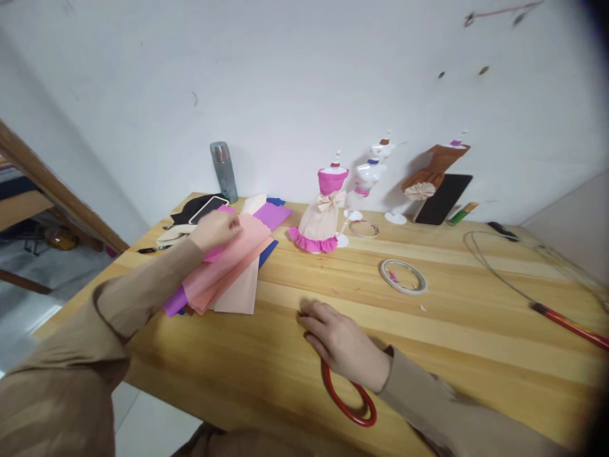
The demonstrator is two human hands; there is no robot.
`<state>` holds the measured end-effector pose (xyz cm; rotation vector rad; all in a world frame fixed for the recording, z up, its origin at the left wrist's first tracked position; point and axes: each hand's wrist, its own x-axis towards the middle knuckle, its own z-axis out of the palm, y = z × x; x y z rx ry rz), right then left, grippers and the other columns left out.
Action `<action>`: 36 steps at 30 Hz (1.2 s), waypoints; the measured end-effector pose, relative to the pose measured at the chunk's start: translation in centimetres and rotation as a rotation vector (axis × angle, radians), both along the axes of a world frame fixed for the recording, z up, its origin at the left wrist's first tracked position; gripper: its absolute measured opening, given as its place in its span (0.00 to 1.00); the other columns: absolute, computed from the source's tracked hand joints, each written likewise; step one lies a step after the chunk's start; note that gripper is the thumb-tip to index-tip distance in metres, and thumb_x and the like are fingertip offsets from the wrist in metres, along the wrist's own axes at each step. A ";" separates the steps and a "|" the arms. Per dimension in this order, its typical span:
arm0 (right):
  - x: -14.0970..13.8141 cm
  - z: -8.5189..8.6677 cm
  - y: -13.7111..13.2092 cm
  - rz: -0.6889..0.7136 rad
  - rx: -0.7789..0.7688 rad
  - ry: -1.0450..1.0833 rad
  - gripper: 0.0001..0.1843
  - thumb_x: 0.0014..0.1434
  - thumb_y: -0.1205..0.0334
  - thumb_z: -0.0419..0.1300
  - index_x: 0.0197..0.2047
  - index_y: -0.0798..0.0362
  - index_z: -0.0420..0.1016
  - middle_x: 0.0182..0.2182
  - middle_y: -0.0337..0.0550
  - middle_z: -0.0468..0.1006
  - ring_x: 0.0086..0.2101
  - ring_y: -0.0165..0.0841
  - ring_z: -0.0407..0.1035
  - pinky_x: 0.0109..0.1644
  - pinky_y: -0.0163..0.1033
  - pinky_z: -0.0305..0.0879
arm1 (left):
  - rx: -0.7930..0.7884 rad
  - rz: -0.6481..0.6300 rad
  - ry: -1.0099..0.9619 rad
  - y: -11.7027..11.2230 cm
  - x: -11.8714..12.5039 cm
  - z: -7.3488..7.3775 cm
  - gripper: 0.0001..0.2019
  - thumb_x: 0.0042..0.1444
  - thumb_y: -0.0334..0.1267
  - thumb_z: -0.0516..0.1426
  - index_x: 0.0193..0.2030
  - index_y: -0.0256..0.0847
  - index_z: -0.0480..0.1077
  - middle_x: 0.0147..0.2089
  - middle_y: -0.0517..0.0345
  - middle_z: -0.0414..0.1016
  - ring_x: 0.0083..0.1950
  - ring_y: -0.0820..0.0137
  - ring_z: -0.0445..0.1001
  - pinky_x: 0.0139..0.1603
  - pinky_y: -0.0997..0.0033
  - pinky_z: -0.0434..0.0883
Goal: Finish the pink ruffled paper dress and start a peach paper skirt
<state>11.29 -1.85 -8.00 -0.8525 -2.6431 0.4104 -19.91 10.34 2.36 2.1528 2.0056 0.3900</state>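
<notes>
Pink and peach paper sheets (233,251) lie fanned in a pile on the left of the table, with purple, cream and blue sheets among them. My left hand (216,230) is over the top of this pile, its fingers curled closed at a bright pink piece; the fingertips are partly hidden. Toward the front, my right hand (337,336) rests low over red-handled scissors (364,419), fingers bent down around them. One handle loop sticks out below the palm; the blades are covered by the hand.
A small dress form in a pink-and-cream dress (311,222) stands behind, near other white forms (368,174) and one in a brown dress (442,162). A tape roll (404,277), grey bottle (223,171), black tablet-like panel (445,200) and cabled red-handled tool (571,327) are also there.
</notes>
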 end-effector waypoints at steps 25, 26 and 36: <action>0.1 -0.4 0.1 0.013 0.029 0.055 0.15 0.63 0.69 0.50 0.49 0.54 0.74 0.47 0.54 0.73 0.47 0.40 0.71 0.50 0.47 0.74 | -0.117 -0.038 -0.279 -0.3 -2.9 3.5 0.09 0.49 0.38 0.57 0.23 0.40 0.61 0.22 0.63 0.60 0.25 0.74 0.59 0.26 0.74 0.56; 0.0 -0.4 0.1 0.014 0.028 0.058 0.15 0.63 0.69 0.50 0.49 0.53 0.74 0.47 0.54 0.73 0.47 0.40 0.71 0.50 0.47 0.74 | -0.090 -0.016 -0.349 -0.6 -2.8 3.7 0.08 0.48 0.37 0.58 0.24 0.40 0.63 0.23 0.63 0.61 0.25 0.75 0.60 0.26 0.74 0.56; 0.7 0.2 1.0 -0.053 -0.143 0.296 0.17 0.64 0.62 0.54 0.56 0.51 0.70 0.52 0.54 0.74 0.53 0.41 0.70 0.55 0.50 0.70 | 0.008 0.057 -1.123 -3.3 0.8 4.0 0.07 0.53 0.40 0.54 0.32 0.38 0.66 0.29 0.59 0.69 0.32 0.72 0.69 0.34 0.72 0.67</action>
